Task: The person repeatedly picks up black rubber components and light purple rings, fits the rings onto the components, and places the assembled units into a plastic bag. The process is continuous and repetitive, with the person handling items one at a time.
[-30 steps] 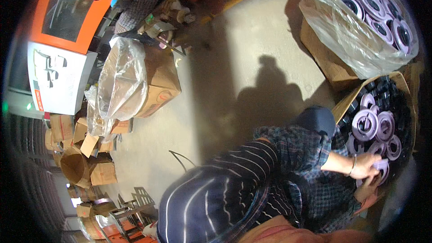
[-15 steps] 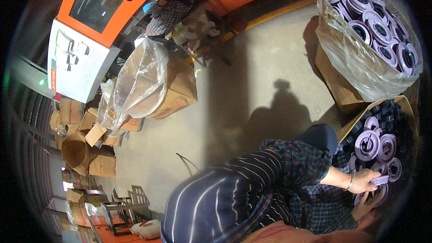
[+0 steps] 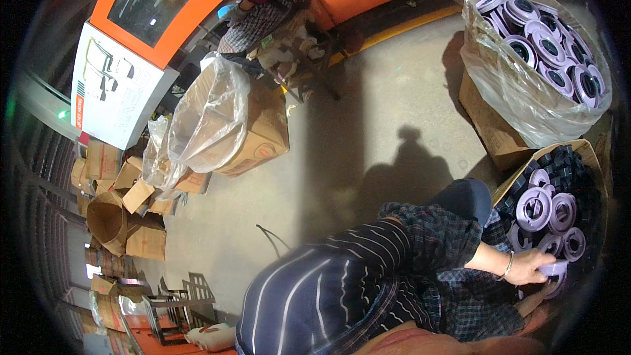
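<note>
While pale purple round parts [image 3: 549, 213] fill the cardboard box [image 3: 588, 152], a braceleted hand [image 3: 526, 267] reaches toward its near edge, fingers grasping one purple piece [image 3: 555, 267].

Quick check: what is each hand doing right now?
Left hand: not visible in this view.
Right hand: fingers closed on a lilac plastic ring in the cardboard box.

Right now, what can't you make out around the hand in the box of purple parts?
Head view:
- Purple part: partly covered by the braceleted hand, so its shape is unclear.
- Skin-toned shape beneath the hand: hand or cloth, cannot tell.
- Cardboard box: its lower right is lost in the dark fisheye rim.
</note>
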Available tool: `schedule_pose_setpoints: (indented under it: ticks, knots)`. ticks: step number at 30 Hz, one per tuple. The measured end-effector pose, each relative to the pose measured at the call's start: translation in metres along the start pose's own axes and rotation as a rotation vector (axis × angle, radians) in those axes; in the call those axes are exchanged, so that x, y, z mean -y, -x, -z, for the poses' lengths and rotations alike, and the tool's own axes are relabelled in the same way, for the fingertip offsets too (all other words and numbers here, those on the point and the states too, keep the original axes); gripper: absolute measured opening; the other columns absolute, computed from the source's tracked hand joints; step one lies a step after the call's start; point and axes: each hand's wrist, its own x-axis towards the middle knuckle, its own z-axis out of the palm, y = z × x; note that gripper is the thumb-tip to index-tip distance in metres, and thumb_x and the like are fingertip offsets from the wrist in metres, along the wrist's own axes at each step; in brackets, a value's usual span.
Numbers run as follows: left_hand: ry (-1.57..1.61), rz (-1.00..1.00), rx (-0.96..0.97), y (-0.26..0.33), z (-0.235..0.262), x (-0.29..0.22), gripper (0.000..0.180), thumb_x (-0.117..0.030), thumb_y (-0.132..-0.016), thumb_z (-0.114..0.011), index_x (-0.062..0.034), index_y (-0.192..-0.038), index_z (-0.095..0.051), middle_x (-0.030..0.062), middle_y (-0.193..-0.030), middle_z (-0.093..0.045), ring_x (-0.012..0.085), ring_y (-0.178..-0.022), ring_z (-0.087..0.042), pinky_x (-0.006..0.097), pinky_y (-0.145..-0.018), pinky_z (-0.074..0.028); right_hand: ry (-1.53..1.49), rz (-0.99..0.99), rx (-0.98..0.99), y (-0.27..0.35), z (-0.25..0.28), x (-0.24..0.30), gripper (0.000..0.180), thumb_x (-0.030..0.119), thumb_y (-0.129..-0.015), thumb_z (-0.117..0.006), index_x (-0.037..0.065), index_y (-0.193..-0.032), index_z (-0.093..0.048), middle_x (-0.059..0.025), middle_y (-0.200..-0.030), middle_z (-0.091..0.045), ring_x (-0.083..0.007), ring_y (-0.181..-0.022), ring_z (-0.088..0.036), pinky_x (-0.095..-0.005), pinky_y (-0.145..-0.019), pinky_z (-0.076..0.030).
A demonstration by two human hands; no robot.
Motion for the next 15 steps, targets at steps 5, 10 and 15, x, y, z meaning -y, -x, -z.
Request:
schedule_pose_setpoints:
  ticks: [5, 10, 15]
  knots:
    - [0.114, 0.123, -0.135, -0.004, 0.004, 0.005, 0.025, -0.012, -0.082, -0.068, 0.0017, -0.100, -0.056, 0.0214, -0.084, -0.064, 0.0366, -0.082, -0.066, 0.042, -0.070, -0.050, -0.138, 0.086, 0.063, 0.012, -0.012, 0.015, 0.057, 0.027, -0.100, -0.058, 0.003, -0.147, -0.037, -0.0231, -0.146, -0.043, -0.0339, -0.134, -0.044, -0.0435, -0.110, -0.038]
    - [-0.005, 0.015, -0.027, 0.001, 0.005, -0.004, 0.027, -0.011, -0.080, -0.069, -0.0017, -0.102, -0.057, 0.0200, -0.089, -0.066, 0.0389, -0.086, -0.065, 0.044, -0.073, -0.050, 0.012, 0.060, 0.080, 0.011, -0.012, 0.022, 0.060, 0.024, -0.098, -0.062, 0.000, -0.146, -0.036, -0.0223, -0.148, -0.041, -0.0349, -0.135, -0.043, -0.0429, -0.111, -0.036]
    - [-0.085, -0.452, 0.092, 0.002, 0.005, -0.012, 0.033, -0.010, -0.076, -0.071, 0.0028, -0.102, -0.054, 0.0228, -0.110, -0.060, 0.0419, -0.106, -0.058, 0.049, -0.089, -0.046, -0.027, 0.043, 0.049, 0.007, -0.012, 0.014, 0.061, 0.027, -0.098, -0.062, 0.001, -0.147, -0.036, -0.0221, -0.148, -0.041, -0.0349, -0.135, -0.042, -0.0435, -0.111, -0.036]
